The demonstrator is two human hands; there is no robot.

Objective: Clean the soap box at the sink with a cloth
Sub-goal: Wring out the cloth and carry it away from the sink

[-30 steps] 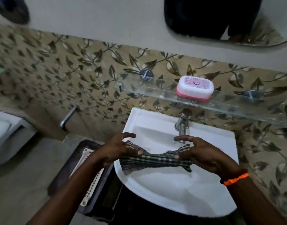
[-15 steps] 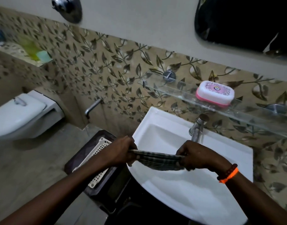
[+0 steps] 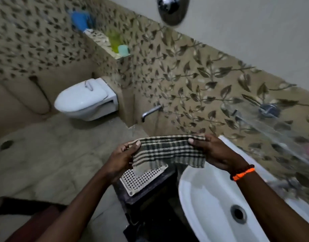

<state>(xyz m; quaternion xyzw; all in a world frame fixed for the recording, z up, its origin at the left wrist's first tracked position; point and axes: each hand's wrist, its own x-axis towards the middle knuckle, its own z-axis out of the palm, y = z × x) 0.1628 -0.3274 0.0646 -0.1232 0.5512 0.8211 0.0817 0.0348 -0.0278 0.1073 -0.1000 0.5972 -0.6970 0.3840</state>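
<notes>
Cloth point(image 3: 169, 151) hangs spread between your hands. Your left hand point(image 3: 121, 158) and right hand point(image 3: 215, 151) each pinch a top corner, left of the sink point(image 3: 208, 194).

bathroom | toilet point(image 3: 84, 100) | sink point(image 3: 211, 198) | tiled wall point(image 3: 185, 75)

A single wide-angle view comes from a camera worn on the person's head, looking forward and steeply down, tilted so the wall slants across the frame. It sits close to both hands, left hand point(image 3: 121, 158) and right hand point(image 3: 215, 151), whose forearms enter from the bottom edge. The white sink point(image 3: 201, 198) fills the lower right corner, close below. The toilet point(image 3: 84, 100) lies farther off, upper left, across the floor point(image 3: 45, 159). Edges look blurred.
</notes>
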